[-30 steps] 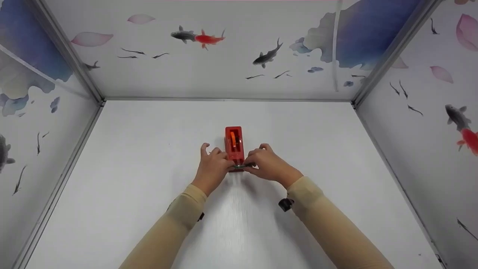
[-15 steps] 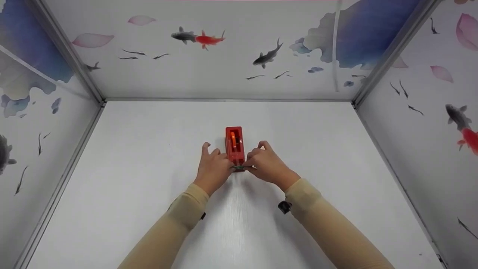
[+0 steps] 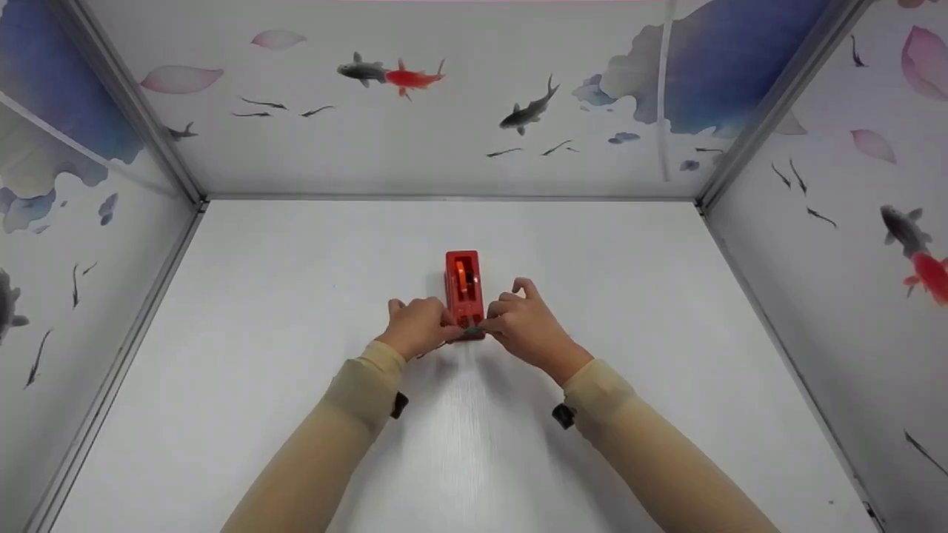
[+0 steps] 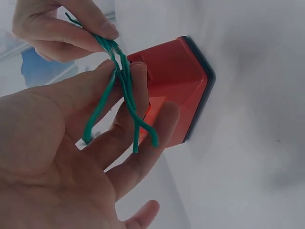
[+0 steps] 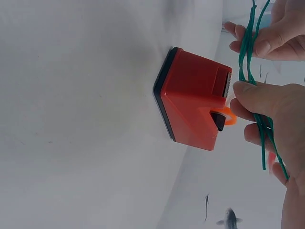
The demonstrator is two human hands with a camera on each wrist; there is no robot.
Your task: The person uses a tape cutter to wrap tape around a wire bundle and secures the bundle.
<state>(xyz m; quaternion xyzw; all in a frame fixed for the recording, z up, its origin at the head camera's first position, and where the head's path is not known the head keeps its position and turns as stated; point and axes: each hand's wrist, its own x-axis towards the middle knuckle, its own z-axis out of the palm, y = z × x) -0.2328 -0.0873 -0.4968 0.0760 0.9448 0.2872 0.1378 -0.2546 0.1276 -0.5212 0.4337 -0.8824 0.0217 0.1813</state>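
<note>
A red tape dispenser (image 3: 453, 296) with a dark base stands on the white table, an orange roll (image 3: 462, 277) in its slot. Just above its near end, a bundle of thin green wires (image 4: 126, 86) is stretched between both hands. My left hand (image 3: 417, 324) pinches it between thumb and fingertips, and several loose ends hang across the fingers in the left wrist view. My right hand (image 3: 530, 329) pinches the other part, with thumb and index finger close to the left hand's; strands trail over its palm in the right wrist view. The dispenser's serrated cutter (image 5: 227, 85) faces the hands.
The white tabletop (image 3: 296, 266) spreads around the dispenser. White panels printed with fish and petals, such as the back wall (image 3: 444, 141), enclose it on the left, right and far sides. Dark wrist cameras (image 3: 563, 416) sit under the sleeves.
My left hand has turned and pulled slightly left, its raised finger now folded down, and wire ends show below it. My right hand has barely shifted. The dispenser has stayed put.
</note>
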